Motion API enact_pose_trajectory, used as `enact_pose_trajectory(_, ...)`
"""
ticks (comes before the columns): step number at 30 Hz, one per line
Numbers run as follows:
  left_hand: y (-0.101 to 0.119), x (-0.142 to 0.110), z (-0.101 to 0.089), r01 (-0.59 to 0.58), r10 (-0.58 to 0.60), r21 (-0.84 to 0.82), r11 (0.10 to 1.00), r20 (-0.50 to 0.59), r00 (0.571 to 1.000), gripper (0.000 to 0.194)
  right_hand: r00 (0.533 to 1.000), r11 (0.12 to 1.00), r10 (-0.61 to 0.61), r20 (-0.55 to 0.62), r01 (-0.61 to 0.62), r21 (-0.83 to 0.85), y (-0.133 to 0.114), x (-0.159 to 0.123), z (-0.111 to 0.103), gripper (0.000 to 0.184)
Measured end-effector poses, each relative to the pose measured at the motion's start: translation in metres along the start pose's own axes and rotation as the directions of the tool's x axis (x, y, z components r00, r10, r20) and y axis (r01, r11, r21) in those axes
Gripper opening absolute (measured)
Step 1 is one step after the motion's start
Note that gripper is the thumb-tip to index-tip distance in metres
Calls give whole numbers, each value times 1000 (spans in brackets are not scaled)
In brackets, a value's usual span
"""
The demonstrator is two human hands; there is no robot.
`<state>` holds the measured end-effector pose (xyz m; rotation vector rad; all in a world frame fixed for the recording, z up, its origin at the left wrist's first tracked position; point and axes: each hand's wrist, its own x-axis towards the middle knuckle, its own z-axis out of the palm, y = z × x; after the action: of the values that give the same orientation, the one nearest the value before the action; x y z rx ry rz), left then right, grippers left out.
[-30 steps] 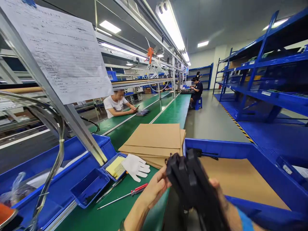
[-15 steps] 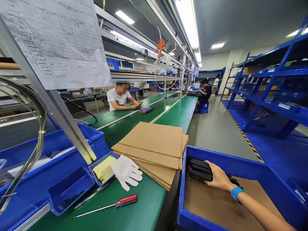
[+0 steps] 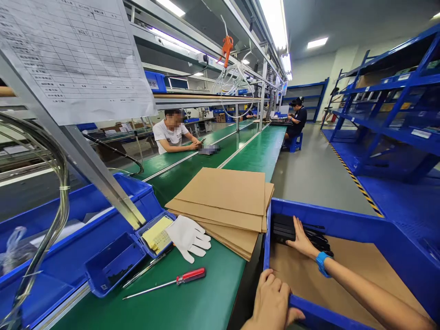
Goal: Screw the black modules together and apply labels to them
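Note:
A large blue bin with brown cardboard on its floor stands at the lower right. My left hand is closed over the bin's near left corner, fingers wrapped on the rim. Inside the bin my right hand, with a blue wristband, has thumb and fingers spread against several black blocks in the far left corner. Its fingers rest beside them rather than around them. More black pieces with thin cord-like ends lie just behind this hand, which partly hides them.
Left of the bin, a stack of cardboard sheets lies on the green bench. Near it are a white glove, a red-handled screwdriver, and small blue trays. A person sits across the bench. Blue shelving stands right.
My left hand has come into view and taken hold of the bin's rim. My right hand has loosened from the black blocks, which now sit in the corner. The view has shifted slightly.

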<state>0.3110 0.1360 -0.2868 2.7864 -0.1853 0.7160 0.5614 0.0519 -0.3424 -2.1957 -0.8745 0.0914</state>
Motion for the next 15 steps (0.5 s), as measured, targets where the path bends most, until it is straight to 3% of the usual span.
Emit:
enact_pose_trajectory(3, -9, -10, -5, -33, 42, 94, 995, -92, 995, 65, 1000, 1000, -5, 28, 5, 4, 6, -7, -1, 113)
enact_pose_trajectory(6, -16, -20, -17, -66, 78, 145, 987, -80, 994, 67, 1000, 1000, -3, 21, 3, -6, 11, -14, 3, 112)
enact_pose_trajectory(12, -36, -35, -56, -122, 104, 129, 984, 138, 985, 66, 998, 1000, -2, -68, 0, -31, -4, -21, 41, 99)
enact_pose_trajectory(15, -43, -35, -64, -108, 83, 81, 991, 263, 961, 65, 989, 998, 15, -150, -24, -57, -11, -31, 44, 102)
